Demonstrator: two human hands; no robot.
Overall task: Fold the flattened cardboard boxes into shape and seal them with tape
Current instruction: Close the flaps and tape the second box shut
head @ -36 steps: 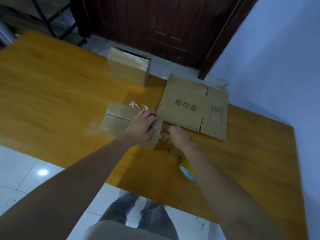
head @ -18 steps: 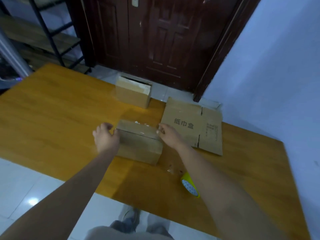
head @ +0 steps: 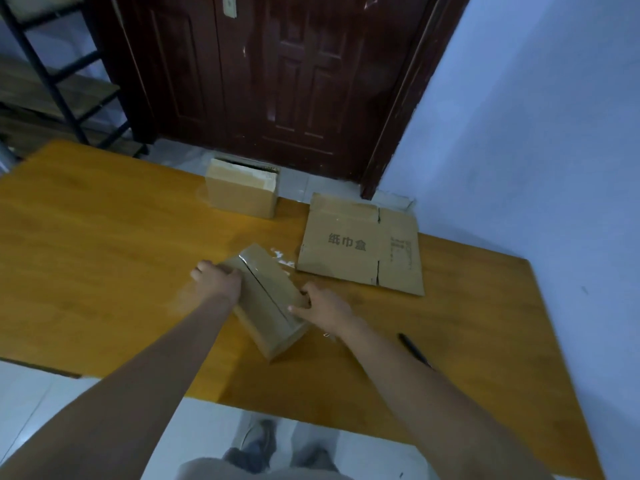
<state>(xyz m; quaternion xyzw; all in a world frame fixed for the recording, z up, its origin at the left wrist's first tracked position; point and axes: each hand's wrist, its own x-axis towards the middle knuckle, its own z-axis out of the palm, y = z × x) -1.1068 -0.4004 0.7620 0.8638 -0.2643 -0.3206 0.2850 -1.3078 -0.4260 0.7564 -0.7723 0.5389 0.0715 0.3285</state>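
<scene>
A dark wooden door and a pale blue wall stood behind the orange wooden surface. Three cardboard items lay on it: one folded box near the front edge, turned at an angle, with a taped seam running along its top; a second box upright at the far edge; and one flattened sheet with printed characters, just right of the angled box. The left hand gripped the angled box's far left end, fingers curled over it. The right hand pressed its right side, fingers bent against the cardboard. One black pen lay to the right, apart from the box. A metal shelf stood at the left.
</scene>
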